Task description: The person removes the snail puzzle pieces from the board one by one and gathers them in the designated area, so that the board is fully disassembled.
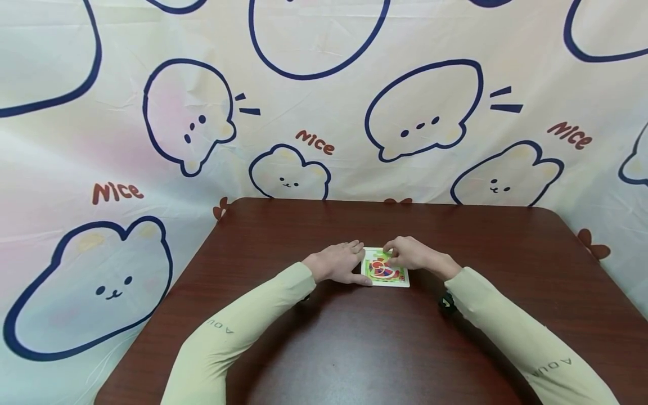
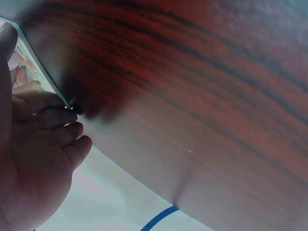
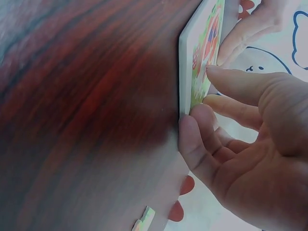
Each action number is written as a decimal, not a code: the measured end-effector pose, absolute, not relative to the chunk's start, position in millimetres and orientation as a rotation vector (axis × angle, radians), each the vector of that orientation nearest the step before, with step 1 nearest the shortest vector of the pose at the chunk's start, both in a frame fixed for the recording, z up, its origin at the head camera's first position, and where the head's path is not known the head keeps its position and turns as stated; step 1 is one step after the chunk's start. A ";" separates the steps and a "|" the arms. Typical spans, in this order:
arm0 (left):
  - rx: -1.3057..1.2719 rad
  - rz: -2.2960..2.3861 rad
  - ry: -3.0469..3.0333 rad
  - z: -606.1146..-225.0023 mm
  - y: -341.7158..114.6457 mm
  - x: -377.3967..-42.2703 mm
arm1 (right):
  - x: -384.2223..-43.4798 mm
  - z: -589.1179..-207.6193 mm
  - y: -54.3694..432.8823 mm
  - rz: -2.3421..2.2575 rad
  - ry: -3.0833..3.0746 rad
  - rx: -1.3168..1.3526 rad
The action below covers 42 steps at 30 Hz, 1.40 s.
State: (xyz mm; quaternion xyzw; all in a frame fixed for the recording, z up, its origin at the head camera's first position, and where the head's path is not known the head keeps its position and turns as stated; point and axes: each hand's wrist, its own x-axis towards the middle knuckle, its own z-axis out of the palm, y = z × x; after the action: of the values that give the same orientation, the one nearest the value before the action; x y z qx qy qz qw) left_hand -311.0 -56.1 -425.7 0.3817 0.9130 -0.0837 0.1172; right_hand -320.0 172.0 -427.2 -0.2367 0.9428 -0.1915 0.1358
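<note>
A small flat picture board [image 1: 383, 270] with a pale border and a bright red, green and purple picture lies on the table. My left hand [image 1: 341, 263] rests along its left side, fingers extended at the far corner and the thumb on the near corner. From the other side my right hand [image 1: 412, 253] reaches over the far right part. In the right wrist view, the thumb [image 3: 236, 84] and index fingertip touch the picture with a gap between them, while other fingertips bend at the board's edge. The palm hides the far right corner in the head view.
The dark brown wooden table [image 1: 334, 343] extends around the board. A small green and pink piece [image 3: 143, 220] lies near the table's edge in the right wrist view. A pale cloth [image 1: 349, 112] with cartoon drawings hangs behind and beside the table.
</note>
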 end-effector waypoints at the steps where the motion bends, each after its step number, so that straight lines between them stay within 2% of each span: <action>1: 1.117 -0.247 2.673 -425.8 -56.1 -311.2 | -320.2 -426.5 171.7 -0.553 2.728 -0.689; 42: 1.094 -0.252 2.677 -426.3 -54.7 -310.6 | -328.4 -431.9 169.5 -0.615 2.762 -0.687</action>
State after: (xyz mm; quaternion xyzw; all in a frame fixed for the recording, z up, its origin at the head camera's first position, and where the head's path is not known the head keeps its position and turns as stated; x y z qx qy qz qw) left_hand -310.6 -54.7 -426.3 0.3743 0.9155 -0.0862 0.1192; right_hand -328.4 169.5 -431.9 -0.2344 0.9423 -0.2096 0.1145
